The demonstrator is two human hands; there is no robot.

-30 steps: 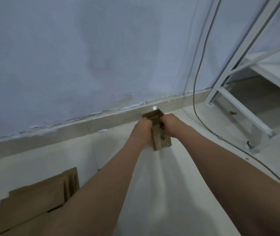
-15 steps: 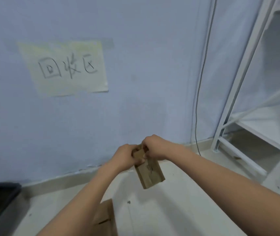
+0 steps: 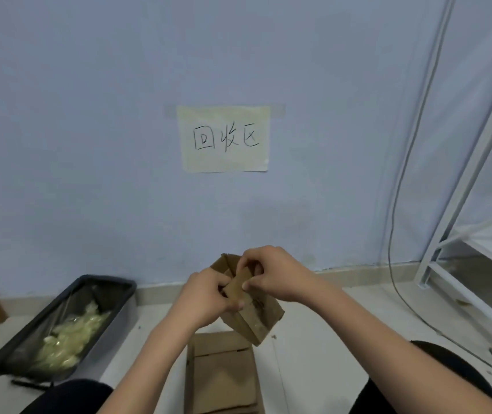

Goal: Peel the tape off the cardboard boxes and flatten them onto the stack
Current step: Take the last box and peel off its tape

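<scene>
Left of the stack [image 3: 223, 372] sits a black bin [image 3: 110, 306] of peeled tape. Your left hand [image 3: 205, 297] clamps the small cardboard box [image 3: 250, 318], held just above the stack's far end. Your right hand [image 3: 271, 276] pinches its top flap. Farther right stands a white rack [image 3: 459, 204].

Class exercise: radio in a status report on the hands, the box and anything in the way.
Left hand and right hand both gripping small cardboard box, held up, working its top flap. Flattened stack on floor directly below. Black bin off left; nothing obstructing.
</scene>
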